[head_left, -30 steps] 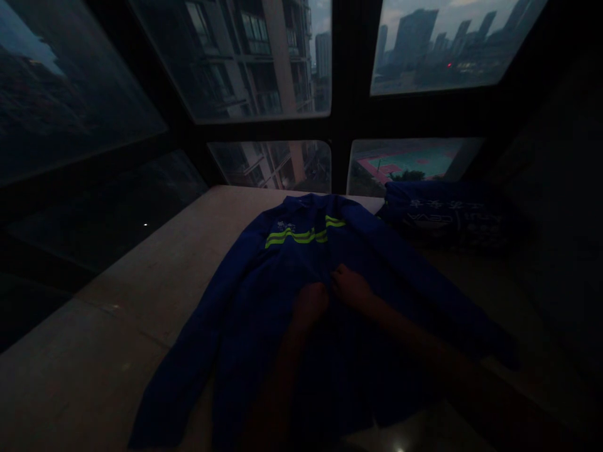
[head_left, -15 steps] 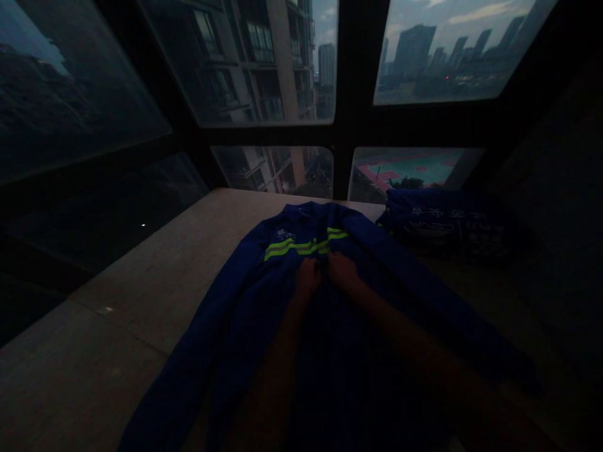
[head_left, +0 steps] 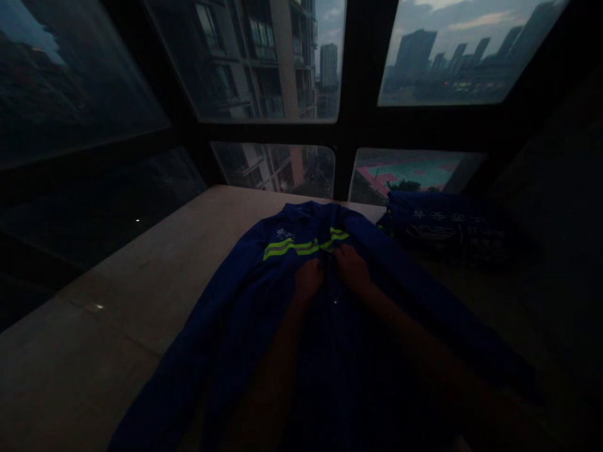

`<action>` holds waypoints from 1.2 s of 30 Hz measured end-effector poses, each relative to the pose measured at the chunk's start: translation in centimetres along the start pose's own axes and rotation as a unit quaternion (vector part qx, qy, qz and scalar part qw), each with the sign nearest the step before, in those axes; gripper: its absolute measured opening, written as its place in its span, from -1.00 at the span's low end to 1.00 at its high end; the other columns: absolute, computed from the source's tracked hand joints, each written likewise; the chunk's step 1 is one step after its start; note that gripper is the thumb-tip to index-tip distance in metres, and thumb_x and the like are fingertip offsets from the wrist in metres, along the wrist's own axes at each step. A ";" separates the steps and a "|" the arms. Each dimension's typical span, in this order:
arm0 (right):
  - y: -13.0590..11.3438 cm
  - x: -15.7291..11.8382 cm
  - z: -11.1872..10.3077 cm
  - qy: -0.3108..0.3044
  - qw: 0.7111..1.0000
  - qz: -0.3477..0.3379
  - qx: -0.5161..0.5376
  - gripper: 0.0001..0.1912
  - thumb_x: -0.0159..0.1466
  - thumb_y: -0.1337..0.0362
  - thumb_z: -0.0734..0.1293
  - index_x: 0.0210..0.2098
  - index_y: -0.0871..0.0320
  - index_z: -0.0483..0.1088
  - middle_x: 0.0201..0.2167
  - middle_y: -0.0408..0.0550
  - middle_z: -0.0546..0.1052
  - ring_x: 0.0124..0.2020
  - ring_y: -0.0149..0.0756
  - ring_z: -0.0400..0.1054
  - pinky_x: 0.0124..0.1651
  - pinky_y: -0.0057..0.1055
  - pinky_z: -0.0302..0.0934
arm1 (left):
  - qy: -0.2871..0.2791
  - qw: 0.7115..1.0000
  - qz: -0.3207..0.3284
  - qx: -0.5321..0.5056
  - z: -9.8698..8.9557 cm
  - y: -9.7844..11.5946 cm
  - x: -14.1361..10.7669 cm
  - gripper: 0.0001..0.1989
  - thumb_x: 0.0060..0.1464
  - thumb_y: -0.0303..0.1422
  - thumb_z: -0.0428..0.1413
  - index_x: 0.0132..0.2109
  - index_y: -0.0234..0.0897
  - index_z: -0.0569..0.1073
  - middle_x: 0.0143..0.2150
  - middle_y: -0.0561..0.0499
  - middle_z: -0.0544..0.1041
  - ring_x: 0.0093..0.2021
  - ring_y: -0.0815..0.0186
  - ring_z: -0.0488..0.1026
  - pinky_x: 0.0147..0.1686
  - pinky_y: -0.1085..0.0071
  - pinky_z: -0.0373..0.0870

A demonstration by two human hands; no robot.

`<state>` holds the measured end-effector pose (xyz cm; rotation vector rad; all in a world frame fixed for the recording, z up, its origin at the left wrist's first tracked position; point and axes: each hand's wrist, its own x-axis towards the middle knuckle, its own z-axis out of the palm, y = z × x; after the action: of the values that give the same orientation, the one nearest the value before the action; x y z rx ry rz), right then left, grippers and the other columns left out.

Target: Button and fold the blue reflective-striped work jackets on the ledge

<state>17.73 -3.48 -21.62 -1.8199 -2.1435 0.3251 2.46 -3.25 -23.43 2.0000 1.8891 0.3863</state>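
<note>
Head view — pale ledge [head_left: 141,276] extends at left beneath a dark window frame [head_left: 358,129]. Blue jacket [head_left: 264,295] lies spread on the ledge, collar toward the glass, yellow-green stripes [head_left: 289,250] crossing its chest. Left hand [head_left: 309,279] is curled at the jacket's front, just below the stripes. Right hand [head_left: 353,267] is curled close beside it, near the stripes — too dark to tell whether either clamps cloth. Folded blue garment [head_left: 424,220], white-lettered, sits far right.

One jacket [head_left: 330,329], one folded bundle [head_left: 433,220] — two grips [head_left: 309,279] [head_left: 352,265], one ledge [head_left: 151,276]
</note>
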 end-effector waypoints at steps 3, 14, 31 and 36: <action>-0.9 0.0 -0.1 -0.063 0.997 -0.017 -0.041 -0.72 0.35 0.34 0.16 -0.10 0.12 0.47 -0.02 0.10 0.49 0.05 -0.16 0.35 -0.01 -0.36 0.23 | -0.008 1.000 -0.024 0.007 -0.5 0.6 0.1 -0.87 0.17 -0.35 0.03 -0.22 -0.22 0.48 -0.20 -0.17 0.59 -0.15 0.11 0.54 -0.18 0.31 0.34; -1.9 -0.2 1.1 -0.107 0.993 0.039 -0.004 -0.68 0.32 0.07 0.20 -0.16 0.12 0.48 -0.14 0.05 0.54 -0.10 -0.20 0.44 -0.15 -0.39 0.23 | 0.025 0.989 -0.056 -0.135 1.1 -1.1 0.6 -0.95 0.06 -0.42 0.15 -0.29 -0.24 0.52 -0.27 -0.06 0.63 -0.20 0.23 0.56 -0.22 0.40 0.39; -1.2 -1.5 2.7 -0.016 0.988 0.028 0.154 -0.62 0.17 0.33 0.29 -0.01 0.19 0.48 -0.20 -0.02 0.58 -0.18 -0.28 0.43 -0.11 -0.44 0.23 | 0.063 0.943 0.000 -0.328 2.9 -3.0 -0.1 -0.94 0.04 -0.45 0.13 -0.29 -0.28 0.49 -0.36 -0.02 0.60 -0.31 0.28 0.57 -0.32 0.44 0.43; -1.4 -1.4 3.0 -0.031 0.984 -0.014 0.173 -0.60 0.17 0.35 0.31 0.00 0.18 0.48 -0.14 0.00 0.58 -0.14 -0.28 0.43 -0.07 -0.44 0.23 | 0.059 0.938 0.015 -0.342 2.6 -3.2 -0.1 -0.92 0.01 -0.48 0.12 -0.30 -0.29 0.50 -0.33 -0.01 0.61 -0.27 0.28 0.57 -0.28 0.44 0.43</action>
<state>15.55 -5.01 -24.05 -1.5987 -2.0001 0.7076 0.67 -3.45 -27.19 1.5511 1.4884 1.0288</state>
